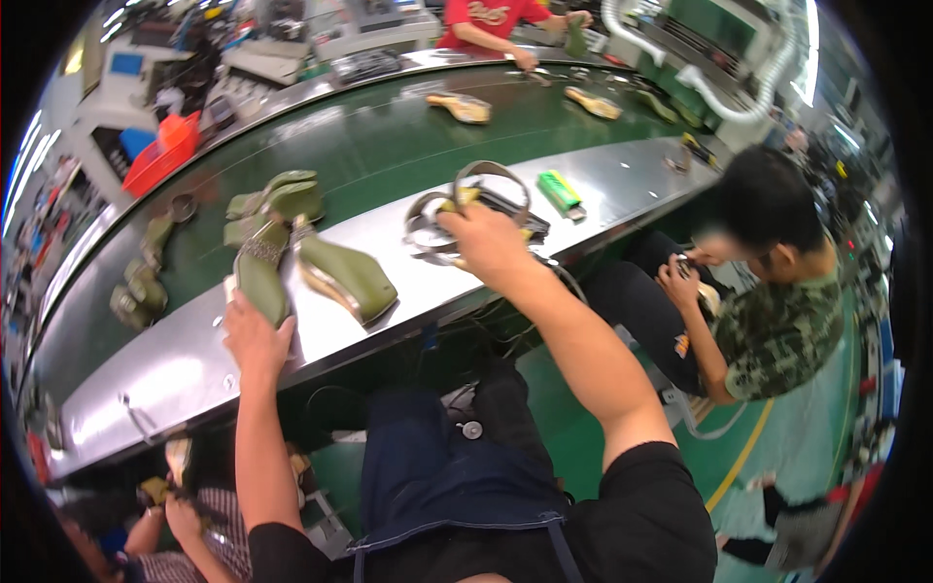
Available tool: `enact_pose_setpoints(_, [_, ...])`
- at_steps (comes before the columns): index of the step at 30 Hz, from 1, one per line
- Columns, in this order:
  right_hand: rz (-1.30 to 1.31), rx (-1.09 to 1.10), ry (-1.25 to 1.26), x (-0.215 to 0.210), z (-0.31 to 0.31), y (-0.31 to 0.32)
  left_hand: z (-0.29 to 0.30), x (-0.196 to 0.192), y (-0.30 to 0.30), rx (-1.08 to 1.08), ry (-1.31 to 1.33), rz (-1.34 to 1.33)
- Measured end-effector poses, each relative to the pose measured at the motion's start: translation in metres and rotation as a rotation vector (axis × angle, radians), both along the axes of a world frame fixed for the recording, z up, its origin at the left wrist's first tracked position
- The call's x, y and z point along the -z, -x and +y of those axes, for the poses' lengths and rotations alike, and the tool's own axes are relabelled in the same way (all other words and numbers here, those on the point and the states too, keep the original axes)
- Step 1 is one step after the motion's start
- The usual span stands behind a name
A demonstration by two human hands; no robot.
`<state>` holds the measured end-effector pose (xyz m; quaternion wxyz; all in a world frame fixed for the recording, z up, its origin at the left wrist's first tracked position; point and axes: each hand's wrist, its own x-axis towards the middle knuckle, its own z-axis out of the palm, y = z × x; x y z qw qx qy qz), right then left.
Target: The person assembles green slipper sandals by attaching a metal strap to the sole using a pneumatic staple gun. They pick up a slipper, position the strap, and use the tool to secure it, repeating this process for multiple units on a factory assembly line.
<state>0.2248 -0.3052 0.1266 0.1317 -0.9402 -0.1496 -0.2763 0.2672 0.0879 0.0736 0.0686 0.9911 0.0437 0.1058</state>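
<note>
Two hands (255,335) (486,241) on olive shoes (262,277)

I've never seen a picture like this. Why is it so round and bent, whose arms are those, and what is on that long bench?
The camera sits on a worker's head and looks down through a very wide lens, so straight edges bend. The two forearms rising from the bottom are that person's own. The left hand rests on an olive-green shoe on the metal bench. The right hand reaches to a bundle of looped straps. A second green shoe lies between them. Behind runs a green conveyor belt. A seated person works alongside.
</note>
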Motion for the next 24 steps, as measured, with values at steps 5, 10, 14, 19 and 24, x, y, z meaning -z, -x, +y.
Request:
enact_pose_setpoints(5, [0.157,0.02,-0.038,-0.003,0.009,0.043,0.033,-0.017,-0.007,0.058,0.326,0.117])
enact_pose_setpoints(10, [0.122,-0.109,0.048,0.021,0.011,0.056,0.058,-0.005,-0.006,0.001,0.542,0.121])
enact_pose_setpoints(14, [0.137,-0.136,0.027,0.026,0.024,0.065,0.035,0.017,0.007,-0.108,-0.089,-0.429])
enact_pose_setpoints(19, [0.172,-0.142,0.083,0.038,0.03,0.072,-0.05,0.005,0.045,0.451,0.051,-0.493])
enact_pose_setpoints(24, [0.165,-0.174,0.062,0.039,0.043,0.077,-0.158,0.011,0.059,0.348,0.083,-0.102])
